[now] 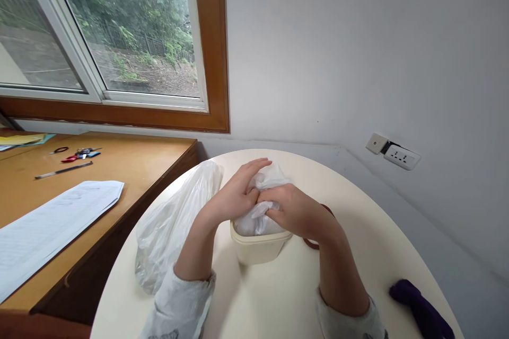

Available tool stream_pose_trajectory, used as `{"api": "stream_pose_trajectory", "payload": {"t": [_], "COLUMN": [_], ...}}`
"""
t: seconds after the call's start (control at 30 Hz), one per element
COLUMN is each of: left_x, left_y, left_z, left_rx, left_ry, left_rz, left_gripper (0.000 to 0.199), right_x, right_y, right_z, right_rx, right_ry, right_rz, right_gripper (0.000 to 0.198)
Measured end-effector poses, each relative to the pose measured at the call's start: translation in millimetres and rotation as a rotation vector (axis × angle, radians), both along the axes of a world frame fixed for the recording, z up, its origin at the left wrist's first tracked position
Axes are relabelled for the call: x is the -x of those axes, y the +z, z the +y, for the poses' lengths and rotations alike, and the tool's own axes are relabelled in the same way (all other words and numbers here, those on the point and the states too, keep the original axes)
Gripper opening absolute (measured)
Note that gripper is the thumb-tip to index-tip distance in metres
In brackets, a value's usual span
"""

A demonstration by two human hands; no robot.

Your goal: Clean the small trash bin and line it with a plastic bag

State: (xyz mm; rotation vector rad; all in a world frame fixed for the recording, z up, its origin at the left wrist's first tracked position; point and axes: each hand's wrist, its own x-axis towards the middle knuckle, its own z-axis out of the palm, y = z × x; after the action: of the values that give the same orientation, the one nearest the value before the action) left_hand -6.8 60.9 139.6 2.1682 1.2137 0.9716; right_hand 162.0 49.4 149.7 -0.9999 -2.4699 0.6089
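Observation:
A cream plastic bin [260, 252] stands on the round table, with a thin white plastic bag [254, 225] inside it and bunched up above its rim. My left hand [238, 190] curves over the bag from the left, fingers long and thumb bent in, with plastic between them. From the right, my right hand [293, 209] pinches the bag's gathered plastic, its fingertips meeting my left thumb. The bin's far rim is hidden behind the hands and the bag. Beside my left forearm lies a larger crumpled clear plastic bag [175, 228].
A reddish-brown loop [311, 244] lies partly behind my right wrist on the cream round table [358, 270]. Purple cloth [421, 307] rests near the right edge. On the wooden desk [135, 156] at left are papers [67, 222], a pen [63, 170] and keys [83, 153].

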Motion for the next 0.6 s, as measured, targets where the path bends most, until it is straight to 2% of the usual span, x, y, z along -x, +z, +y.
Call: {"api": "stream_pose_trajectory", "payload": {"t": [0.1,0.3,0.4,0.6], "left_x": [0,0,0,-2], "left_y": [0.3,0.2,-0.8,4.7], "left_z": [-1,-1,-1,-4], "left_rx": [0.115,0.153,0.183,0.122], "left_ry": [-0.043,-0.038,-0.036,0.004], "left_rz": [0.005,0.046,0.087,0.033], "left_gripper": [0.058,0.047,0.042,0.034], "right_x": [-1,-2,-2,6], "right_y": [4,8,4,-14], "right_z": [-2,1,7,20], "right_rx": [-0.044,-0.255,-0.227,-0.145], "right_ry": [-0.052,-0.237,-0.245,-0.208], "right_rz": [0.033,0.12,0.09,-0.023], "right_gripper": [0.021,0.016,0.015,0.012]}}
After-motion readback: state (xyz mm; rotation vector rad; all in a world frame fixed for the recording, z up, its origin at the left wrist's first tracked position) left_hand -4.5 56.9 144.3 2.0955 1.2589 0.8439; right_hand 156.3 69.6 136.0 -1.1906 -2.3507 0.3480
